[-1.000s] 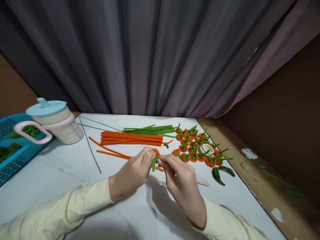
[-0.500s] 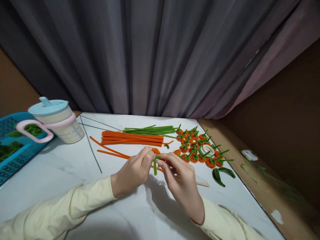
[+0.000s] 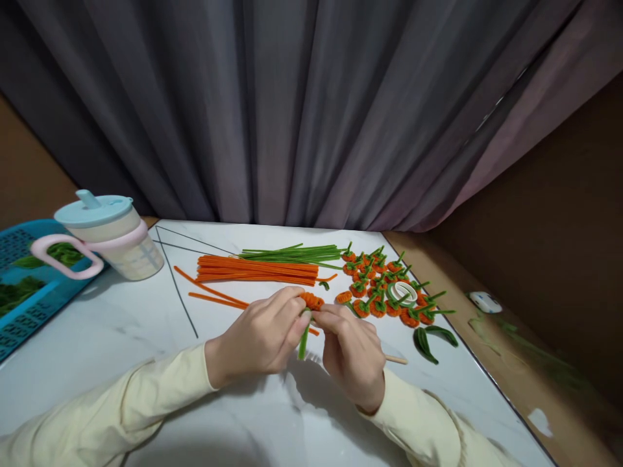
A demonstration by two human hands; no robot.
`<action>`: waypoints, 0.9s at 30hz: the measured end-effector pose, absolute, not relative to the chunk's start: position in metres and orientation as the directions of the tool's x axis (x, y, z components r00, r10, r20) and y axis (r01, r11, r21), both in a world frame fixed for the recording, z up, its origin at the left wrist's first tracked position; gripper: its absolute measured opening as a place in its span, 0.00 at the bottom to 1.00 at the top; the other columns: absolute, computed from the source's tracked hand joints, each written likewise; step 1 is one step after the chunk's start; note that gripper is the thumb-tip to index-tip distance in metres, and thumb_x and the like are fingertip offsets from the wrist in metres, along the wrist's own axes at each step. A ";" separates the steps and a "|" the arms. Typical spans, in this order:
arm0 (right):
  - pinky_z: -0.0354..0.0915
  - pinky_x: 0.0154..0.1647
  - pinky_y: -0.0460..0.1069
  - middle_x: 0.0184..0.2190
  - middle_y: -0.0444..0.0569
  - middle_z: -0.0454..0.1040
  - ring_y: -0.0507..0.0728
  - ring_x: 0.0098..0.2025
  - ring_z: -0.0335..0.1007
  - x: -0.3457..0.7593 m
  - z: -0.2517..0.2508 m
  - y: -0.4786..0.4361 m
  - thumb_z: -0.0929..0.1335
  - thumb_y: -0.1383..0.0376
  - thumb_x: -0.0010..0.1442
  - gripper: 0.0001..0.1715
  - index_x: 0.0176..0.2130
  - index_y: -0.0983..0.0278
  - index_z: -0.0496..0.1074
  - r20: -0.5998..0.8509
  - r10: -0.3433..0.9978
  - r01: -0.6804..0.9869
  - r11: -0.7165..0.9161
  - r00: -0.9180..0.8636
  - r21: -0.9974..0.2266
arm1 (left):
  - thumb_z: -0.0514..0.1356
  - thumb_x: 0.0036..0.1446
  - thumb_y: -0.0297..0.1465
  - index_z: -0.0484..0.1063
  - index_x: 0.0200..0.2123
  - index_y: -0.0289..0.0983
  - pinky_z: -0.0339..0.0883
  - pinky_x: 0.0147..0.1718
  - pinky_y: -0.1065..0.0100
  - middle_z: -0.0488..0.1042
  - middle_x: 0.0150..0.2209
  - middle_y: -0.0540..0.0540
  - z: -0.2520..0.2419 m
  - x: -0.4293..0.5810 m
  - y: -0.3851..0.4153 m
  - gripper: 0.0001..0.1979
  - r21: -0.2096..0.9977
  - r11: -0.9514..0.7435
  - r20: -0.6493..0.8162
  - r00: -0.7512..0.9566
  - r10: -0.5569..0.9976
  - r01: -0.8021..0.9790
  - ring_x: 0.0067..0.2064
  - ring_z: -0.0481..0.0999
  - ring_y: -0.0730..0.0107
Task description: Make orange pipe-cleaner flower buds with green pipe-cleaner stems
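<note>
Both hands meet over the middle of the white table (image 3: 97, 337). My left hand (image 3: 263, 337) and my right hand (image 3: 353, 350) pinch a small orange pipe-cleaner pumpkin (image 3: 311, 300) between their fingertips. Its green pipe-cleaner stem (image 3: 304, 340) hangs down between the two hands. Both hands are closed on this piece. Just behind them lie a bundle of orange pipe cleaners (image 3: 257, 269) and a bundle of green pipe cleaners (image 3: 296, 253).
Several finished orange pumpkins with green stems (image 3: 384, 285) lie at the right around a tape roll (image 3: 403, 292). Two green leaves (image 3: 431, 337) and a wooden stick (image 3: 395, 359) lie nearby. A lidded cup (image 3: 109, 237) and a blue basket (image 3: 24, 285) stand at the left. A curtain hangs behind.
Both hands have drawn slightly toward me and turned the piece. The orange coil now shows above the fingers and the green stem points down and tilts left.
</note>
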State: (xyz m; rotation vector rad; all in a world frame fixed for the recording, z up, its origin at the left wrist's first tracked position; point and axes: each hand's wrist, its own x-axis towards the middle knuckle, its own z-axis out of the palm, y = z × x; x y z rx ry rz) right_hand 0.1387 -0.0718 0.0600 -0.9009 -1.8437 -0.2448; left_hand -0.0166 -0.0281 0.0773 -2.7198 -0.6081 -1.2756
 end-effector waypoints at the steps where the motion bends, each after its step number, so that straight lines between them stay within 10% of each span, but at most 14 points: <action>1: 0.63 0.29 0.45 0.31 0.50 0.75 0.52 0.34 0.71 0.140 0.060 -0.071 0.59 0.80 0.58 0.15 0.40 0.66 0.67 0.871 0.449 0.686 0.698 -0.200 -0.203 | 0.44 0.64 0.26 0.62 0.39 0.32 0.74 0.32 0.65 0.72 0.36 0.38 0.078 -0.017 -0.027 0.08 0.078 -0.926 0.751 0.589 0.298 0.369 0.38 0.75 0.62; 9: 0.65 0.29 0.45 0.32 0.52 0.76 0.52 0.33 0.72 0.146 0.060 -0.067 0.59 0.79 0.60 0.14 0.41 0.68 0.68 0.894 0.350 0.667 0.740 -0.281 -0.080 | 0.44 0.64 0.24 0.59 0.41 0.35 0.73 0.36 0.66 0.71 0.37 0.39 0.075 -0.017 -0.020 0.07 0.148 -0.963 0.744 0.617 0.257 0.223 0.38 0.74 0.66; 27: 0.63 0.22 0.49 0.28 0.58 0.76 0.58 0.29 0.71 0.151 0.078 -0.072 0.59 0.75 0.61 0.13 0.41 0.72 0.69 0.839 0.230 0.663 0.724 -0.492 0.190 | 0.47 0.60 0.21 0.60 0.37 0.35 0.69 0.23 0.70 0.70 0.32 0.41 0.072 -0.022 -0.018 0.06 -0.106 -0.929 0.810 0.572 0.127 0.355 0.30 0.71 0.69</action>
